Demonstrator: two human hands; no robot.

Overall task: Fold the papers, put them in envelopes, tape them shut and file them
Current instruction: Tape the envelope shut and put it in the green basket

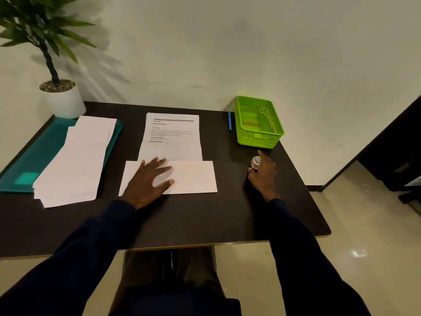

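Observation:
A white envelope (193,176) lies flat near the middle of the dark table (205,215). My left hand (148,181) rests flat on the envelope's left half with fingers spread. Behind the envelope lies a stack of printed papers (172,135). My right hand (264,174) is to the right of the envelope, fingers closed around a small roll of tape (255,162), index finger pointing away. A pile of white envelopes (75,160) lies on a teal folder (29,165) at the left.
A green plastic basket (259,123) stands at the back right, with a blue pen (229,120) just left of it. A potted plant (61,96) sits in the back left corner. The table's right edge drops to a tiled floor.

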